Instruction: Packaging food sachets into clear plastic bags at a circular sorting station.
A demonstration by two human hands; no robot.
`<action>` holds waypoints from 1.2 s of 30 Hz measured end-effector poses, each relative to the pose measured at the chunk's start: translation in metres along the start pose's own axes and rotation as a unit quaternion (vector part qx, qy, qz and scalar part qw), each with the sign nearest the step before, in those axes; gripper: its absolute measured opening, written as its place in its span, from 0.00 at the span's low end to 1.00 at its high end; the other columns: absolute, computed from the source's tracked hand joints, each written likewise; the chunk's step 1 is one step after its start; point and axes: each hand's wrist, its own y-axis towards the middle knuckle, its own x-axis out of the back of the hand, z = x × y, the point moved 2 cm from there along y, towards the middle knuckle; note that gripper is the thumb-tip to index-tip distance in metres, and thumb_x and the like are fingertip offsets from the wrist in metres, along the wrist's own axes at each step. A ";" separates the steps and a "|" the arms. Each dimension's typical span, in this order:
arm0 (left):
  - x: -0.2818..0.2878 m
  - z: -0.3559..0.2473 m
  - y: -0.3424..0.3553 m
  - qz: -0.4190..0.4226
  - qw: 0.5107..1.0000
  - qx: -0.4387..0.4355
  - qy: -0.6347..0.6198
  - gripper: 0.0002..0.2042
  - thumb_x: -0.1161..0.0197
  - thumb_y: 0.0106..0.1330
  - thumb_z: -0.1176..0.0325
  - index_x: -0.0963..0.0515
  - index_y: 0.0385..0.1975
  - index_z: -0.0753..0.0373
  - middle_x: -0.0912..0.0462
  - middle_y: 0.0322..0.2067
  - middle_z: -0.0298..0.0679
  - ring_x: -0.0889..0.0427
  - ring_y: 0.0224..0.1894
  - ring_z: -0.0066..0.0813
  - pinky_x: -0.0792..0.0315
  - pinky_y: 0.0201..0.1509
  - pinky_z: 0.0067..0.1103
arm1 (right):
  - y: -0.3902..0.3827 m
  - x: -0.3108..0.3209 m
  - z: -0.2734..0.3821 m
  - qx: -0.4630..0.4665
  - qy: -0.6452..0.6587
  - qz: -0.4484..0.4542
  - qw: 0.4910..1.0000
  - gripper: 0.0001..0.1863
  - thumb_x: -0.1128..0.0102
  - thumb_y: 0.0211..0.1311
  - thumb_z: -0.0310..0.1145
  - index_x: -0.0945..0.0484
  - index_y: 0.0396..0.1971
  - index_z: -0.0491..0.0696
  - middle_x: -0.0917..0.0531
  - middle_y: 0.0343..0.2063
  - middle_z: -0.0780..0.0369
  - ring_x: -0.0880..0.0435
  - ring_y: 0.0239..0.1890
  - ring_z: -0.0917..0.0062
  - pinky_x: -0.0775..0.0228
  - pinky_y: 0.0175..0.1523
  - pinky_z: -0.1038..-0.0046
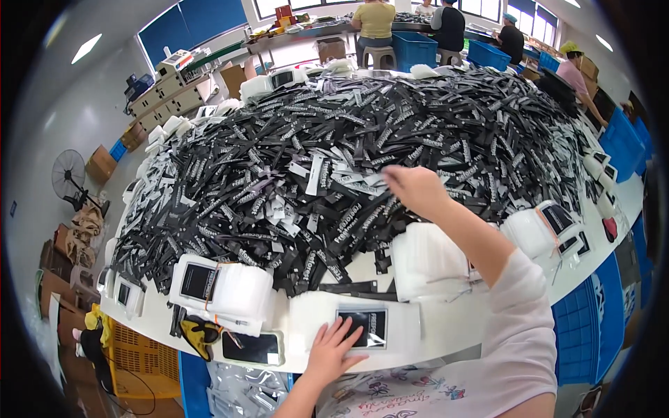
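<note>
My left hand (pixel 333 352) lies flat with fingers spread on a stack of clear plastic bags (pixel 402 326) at the table's near edge; the top bag bears a black printed panel. Out over a big heap of slim black and white sachets (pixel 300 146) reaches my right hand (pixel 418 189). Its fingertips are blurred near some white-faced sachets (pixel 359 182), and whether it grips one is unclear. Just left of my left hand lie a phone with a dark screen (pixel 252 348) and yellow-and-black scissors (pixel 200 336).
Banded bag stacks (pixel 240 296) stand left of me, with more bag stacks (pixel 428 258) under my right forearm and around the heap's edge. A yellow crate (pixel 143 355) and a blue crate (pixel 589 320) flank the white table (pixel 300 359). Several people work at the far side.
</note>
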 end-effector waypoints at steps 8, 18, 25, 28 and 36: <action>0.021 -0.031 0.007 -0.004 0.998 0.039 0.042 0.23 0.41 0.52 0.63 0.32 0.50 0.57 0.36 0.54 0.41 0.40 0.58 0.41 0.46 0.59 0.38 | -0.216 0.070 0.077 -0.145 0.493 -0.264 0.816 0.18 0.50 0.59 0.46 0.34 0.22 0.45 0.33 0.13 0.66 0.34 0.14 0.84 0.41 0.19 0.80; -0.004 -0.037 0.016 -0.129 0.986 -0.102 -0.022 0.09 0.38 0.48 0.73 0.23 0.31 0.62 0.21 0.34 0.37 0.22 0.38 0.33 0.29 0.39 0.25 | -0.286 0.023 0.087 -0.489 0.438 -0.217 0.722 0.11 0.53 0.62 0.33 0.36 0.21 0.47 0.34 0.14 0.69 0.42 0.14 0.86 0.46 0.20 0.83; -0.007 -0.060 -0.003 -0.112 0.981 -0.150 -0.040 0.10 0.35 0.45 0.72 0.23 0.29 0.61 0.21 0.30 0.33 0.23 0.33 0.29 0.32 0.31 0.20 | -0.250 0.044 0.109 -0.493 0.348 0.138 0.786 0.12 0.41 0.52 0.34 0.30 0.17 0.45 0.28 0.14 0.66 0.31 0.19 0.86 0.40 0.23 0.83; -0.014 -0.063 -0.009 -0.056 0.981 -0.180 -0.046 0.15 0.33 0.44 0.64 0.23 0.34 0.59 0.24 0.39 0.39 0.26 0.42 0.36 0.33 0.41 0.28 | -0.236 0.051 0.131 -0.464 0.327 0.115 0.815 0.10 0.37 0.47 0.32 0.27 0.24 0.43 0.25 0.17 0.64 0.28 0.22 0.86 0.35 0.26 0.82; 0.006 -0.060 0.036 -0.090 0.981 -0.070 -0.160 0.37 0.33 0.34 0.55 0.36 0.51 0.52 0.39 0.53 0.47 0.39 0.51 0.45 0.46 0.53 0.41 | -0.217 0.043 0.142 -0.246 0.374 0.137 0.884 0.12 0.38 0.45 0.25 0.25 0.32 0.42 0.24 0.20 0.61 0.26 0.21 0.82 0.33 0.27 0.80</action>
